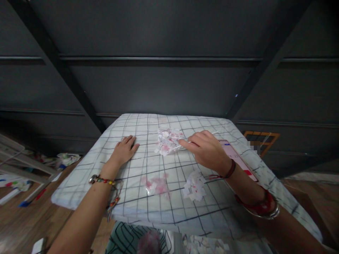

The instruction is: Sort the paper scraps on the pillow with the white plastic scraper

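My left hand lies flat on the checked cloth, fingers spread, holding nothing. My right hand is closed in a pinch at the right edge of a heap of small paper scraps, white with red and pink marks. Past its knuckles juts the end of a thin white stick; the rest is hidden by the hand. Closer to me lie a small clear bag with pink and white contents and a second pile of white scraps.
A phone with a pink screen lies beside my right wrist. Dark panels rise behind the cloth-covered surface. Below the front edge are more paper scraps and a pink bundle. An orange frame stands at right.
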`<state>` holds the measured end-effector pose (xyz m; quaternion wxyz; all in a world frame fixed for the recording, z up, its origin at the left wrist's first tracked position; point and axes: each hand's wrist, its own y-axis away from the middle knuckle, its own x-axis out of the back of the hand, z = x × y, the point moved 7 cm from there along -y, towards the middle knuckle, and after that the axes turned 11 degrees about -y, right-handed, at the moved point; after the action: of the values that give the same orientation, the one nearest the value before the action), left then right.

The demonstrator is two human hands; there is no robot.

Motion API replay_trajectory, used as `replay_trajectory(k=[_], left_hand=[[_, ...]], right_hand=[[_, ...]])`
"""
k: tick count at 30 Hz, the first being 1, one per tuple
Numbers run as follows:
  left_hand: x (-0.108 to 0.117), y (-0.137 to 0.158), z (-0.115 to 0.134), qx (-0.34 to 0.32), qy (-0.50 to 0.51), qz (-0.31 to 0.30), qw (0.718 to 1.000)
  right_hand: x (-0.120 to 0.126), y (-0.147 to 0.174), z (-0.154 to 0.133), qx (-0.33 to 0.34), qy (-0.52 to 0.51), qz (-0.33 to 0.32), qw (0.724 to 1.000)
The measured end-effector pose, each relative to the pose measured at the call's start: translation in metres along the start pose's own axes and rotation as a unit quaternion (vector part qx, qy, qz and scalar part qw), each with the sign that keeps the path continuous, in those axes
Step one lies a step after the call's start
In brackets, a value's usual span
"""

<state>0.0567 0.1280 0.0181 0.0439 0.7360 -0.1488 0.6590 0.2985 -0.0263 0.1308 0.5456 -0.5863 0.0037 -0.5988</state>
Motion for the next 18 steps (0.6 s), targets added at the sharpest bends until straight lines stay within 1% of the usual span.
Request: replay_trajectory(k=[2, 6, 10, 14, 18], left_hand=[[-0.0008, -0.0007, -0.0006, -0.002, 0.004, 0.004, 1.0], [0.001, -0.0006, -0.0002, -0.008, 0.004, 0.015, 1.0], [0.0027, 0.0008, 0.001, -0.011, 0.006, 0.009, 1.0], [0.0029, 0.0018, 0.0017, -0.001, 0.003, 0.003, 1.0], [0.0064, 0.0038, 0.006, 0.0, -0.021, 0.015, 1.0]], right_hand=[[0.0016, 0.0003, -0.0006, -0.003, 0.001, 0.006, 1.0], [0.0009, 0.0011, 0.0009, -0.028, 0.029, 0.019, 0.999], [-0.002, 0.0016, -0.0027, -0.01, 0.01, 0.001, 1.0], [0.0028, 0.0023, -0.0041, -0.008, -0.004, 0.02, 1.0], [0.003, 0.003, -0.0048, -0.01, -0.011, 0.027, 1.0]])
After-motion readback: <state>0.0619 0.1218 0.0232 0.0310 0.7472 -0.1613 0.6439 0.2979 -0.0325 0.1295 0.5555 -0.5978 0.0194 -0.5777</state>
